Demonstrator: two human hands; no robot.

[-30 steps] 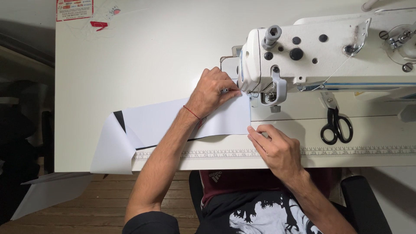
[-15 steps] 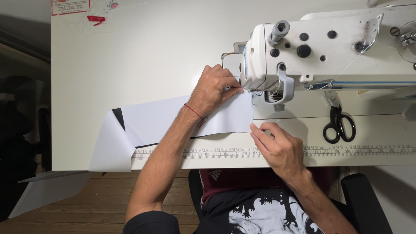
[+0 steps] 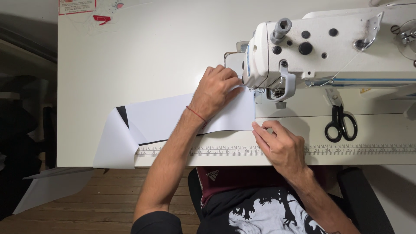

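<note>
The left hand [image 3: 216,92] is pressing flat fingers on the white fabric [image 3: 164,116] by the sewing machine [image 3: 329,47], the right hand [image 3: 281,145] is pinching its near corner, and most of it is waiting on the left, not yet sewn.

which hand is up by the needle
The left hand, with the red string on its wrist, lies flat on the white sheet beside the machine head. The right hand only pinches the sheet's near corner.

We are seeing bright, even light falling from above, with soft shadows lying just beneath the left hand [image 3: 215,92] and right hand [image 3: 281,145]. Everything near them is staying sharp, while the far left edge is sinking into darkness.
</note>
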